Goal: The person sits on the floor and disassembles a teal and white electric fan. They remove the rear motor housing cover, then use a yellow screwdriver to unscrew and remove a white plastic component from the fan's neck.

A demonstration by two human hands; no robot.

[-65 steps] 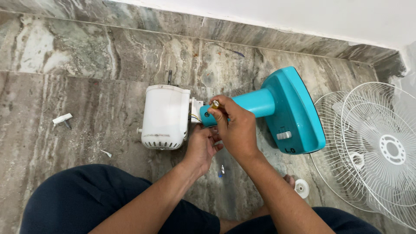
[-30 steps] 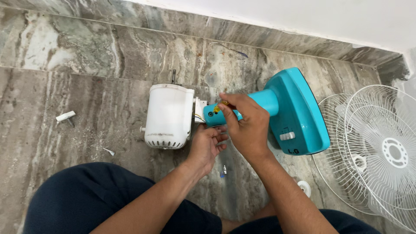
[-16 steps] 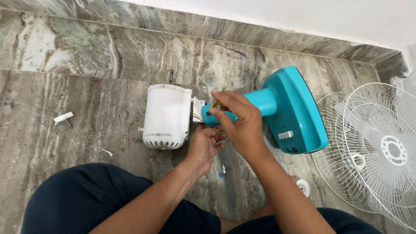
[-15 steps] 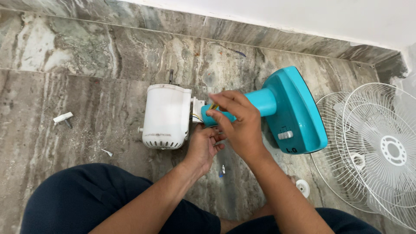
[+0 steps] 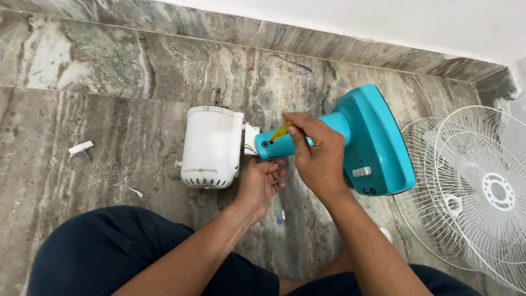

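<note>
Right hand (image 5: 320, 156) pinching what looks like a yellow screwdriver (image 5: 281, 131), left hand (image 5: 262, 180) loosely open beneath teal fan stand (image 5: 329, 131)

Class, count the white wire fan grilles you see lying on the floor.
2: both lie at the right edge, beside the teal fan base. The front grille overlaps the rear grille; both are cut off.
</note>
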